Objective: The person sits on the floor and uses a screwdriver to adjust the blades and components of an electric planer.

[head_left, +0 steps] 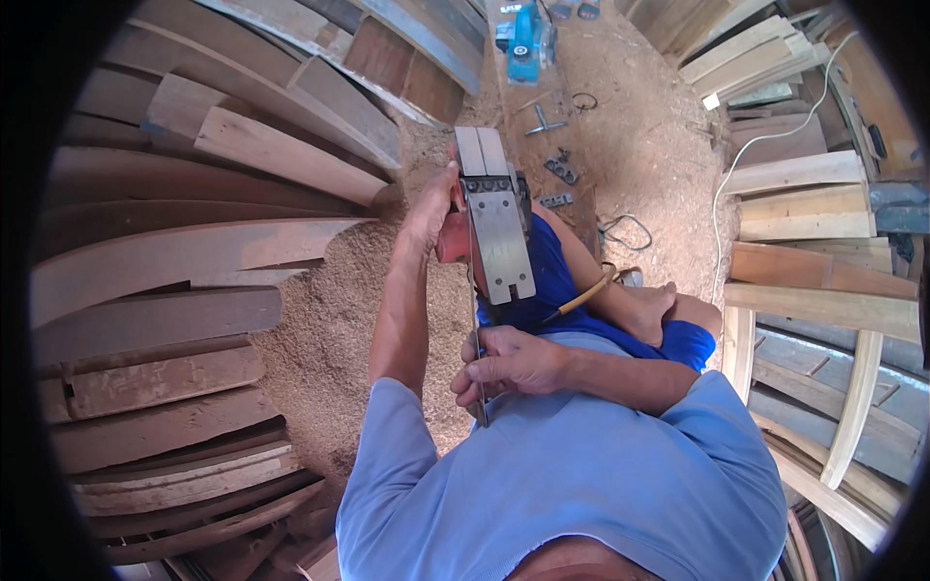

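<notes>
An electric planer (501, 242) rests upside down over my lap, its flat metal sole facing up. My left hand (436, 208) grips the planer's reddish body along its left side, the fingers partly hidden behind it. In my right hand (513, 363), close to my chest, the fingers pinch a long thin metal strip or rod (479, 392). Its upper end runs along the left edge of the planer's sole; whether it touches the planer I cannot tell. A tool with a yellowish handle (588, 293) lies beside my leg.
A teal power tool (524, 48) stands on a board ahead. Nearer are a T-handled wrench (544, 121), dark metal parts (560, 169) and a metal block (555, 200). Stacked planks (291, 155) line the left, more boards (804, 213) the right. A white cable (751, 145) crosses the sawdust-covered floor.
</notes>
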Demonstrator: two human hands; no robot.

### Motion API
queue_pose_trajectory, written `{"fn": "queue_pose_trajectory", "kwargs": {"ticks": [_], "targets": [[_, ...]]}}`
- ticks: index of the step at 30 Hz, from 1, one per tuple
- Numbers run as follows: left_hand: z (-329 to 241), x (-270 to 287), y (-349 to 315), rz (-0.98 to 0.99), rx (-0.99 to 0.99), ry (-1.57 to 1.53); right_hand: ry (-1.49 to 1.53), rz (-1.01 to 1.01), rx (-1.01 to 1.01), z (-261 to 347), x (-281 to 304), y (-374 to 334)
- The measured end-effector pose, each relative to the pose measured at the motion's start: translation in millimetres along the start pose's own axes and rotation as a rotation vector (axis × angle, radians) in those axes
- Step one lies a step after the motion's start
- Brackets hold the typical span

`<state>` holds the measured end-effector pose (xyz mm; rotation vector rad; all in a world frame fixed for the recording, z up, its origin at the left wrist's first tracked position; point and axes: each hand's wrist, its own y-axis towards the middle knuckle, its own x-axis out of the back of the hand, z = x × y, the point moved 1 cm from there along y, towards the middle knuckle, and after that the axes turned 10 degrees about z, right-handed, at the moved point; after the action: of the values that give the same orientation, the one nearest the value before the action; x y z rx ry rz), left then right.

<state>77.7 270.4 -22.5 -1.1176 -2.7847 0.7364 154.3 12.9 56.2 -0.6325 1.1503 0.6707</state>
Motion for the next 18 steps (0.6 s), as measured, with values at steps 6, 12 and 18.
{"fn": "queue_pose_trajectory", "kwargs": {"ticks": [6,12,18], "targets": [[-10,-13,-6,-0.004,0.023,-0.037,0.006,-0.009,0.017,8,-4,-5],[-8,-17,-6,-0.011,-0.060,-0.079,0.021,0.023,0.043,12,-7,-8],[-17,-24,-11,-0.007,-0.004,-0.048,0.012,0.004,0.046,14,-6,-10]]}}
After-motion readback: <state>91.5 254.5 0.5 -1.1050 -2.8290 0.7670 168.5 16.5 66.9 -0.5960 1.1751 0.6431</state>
